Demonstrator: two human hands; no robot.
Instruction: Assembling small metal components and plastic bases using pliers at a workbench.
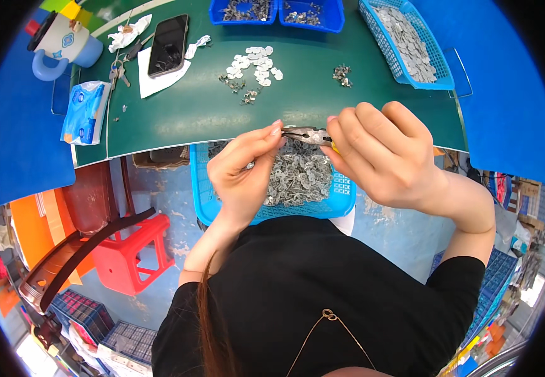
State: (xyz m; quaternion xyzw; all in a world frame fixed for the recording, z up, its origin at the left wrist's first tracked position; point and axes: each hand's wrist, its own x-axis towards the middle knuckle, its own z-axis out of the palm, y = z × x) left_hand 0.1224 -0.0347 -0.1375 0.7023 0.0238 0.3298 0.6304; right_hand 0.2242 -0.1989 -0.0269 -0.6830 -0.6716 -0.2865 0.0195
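Observation:
My right hand [382,147] is wrapped round a pair of pliers [310,136], whose metal jaws point left; a bit of yellow handle shows by the fingers. At the tip of the jaws, my left hand [244,166] pinches something too small to make out. Both hands are over the table's front edge. Below them sits a light blue plastic basket [266,217] heaped with small metal parts [301,179]. On the green table [178,119] beyond lie flat pale metal pieces [260,63], with small dark metal bits [248,97] beside them and another little pile [342,76] further right.
Two blue bins [313,24] of small parts stand at the far edge. At the far right is a blue basket [404,78] of flat metal pieces. A phone [169,45], keys [119,72], tissue pack [86,112] and mug [65,44] are on the left. A red stool [128,257] stands below left.

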